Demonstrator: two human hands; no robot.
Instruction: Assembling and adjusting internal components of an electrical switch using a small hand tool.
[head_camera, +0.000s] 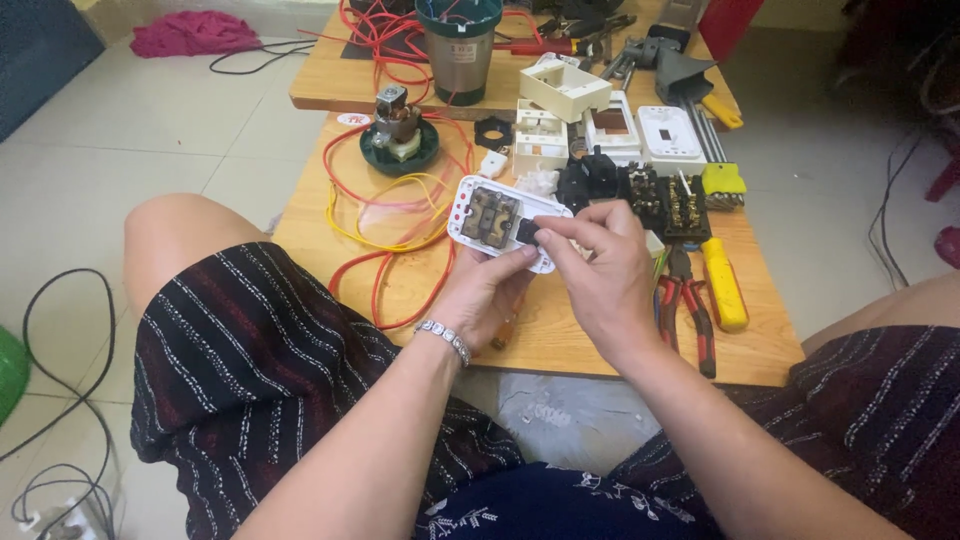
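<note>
The left hand (488, 290) cradled a white switch plate (500, 220) from beneath, thumb pressed along its lower edge, holding it just above the wooden counter (560, 335). The right hand (605, 275) pinched a small black part (528, 231) between thumb and forefinger at the plate's right end. Right of the plate lay red-handled pliers (685, 310) and a yellow-handled tool (722, 285). Left of it, red and yellow wires (385, 225) looped. Behind it stood white socket housings (565, 110).

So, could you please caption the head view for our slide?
Left hand holds a white socket plate over the wooden table; right hand pinches a small black part.
</note>
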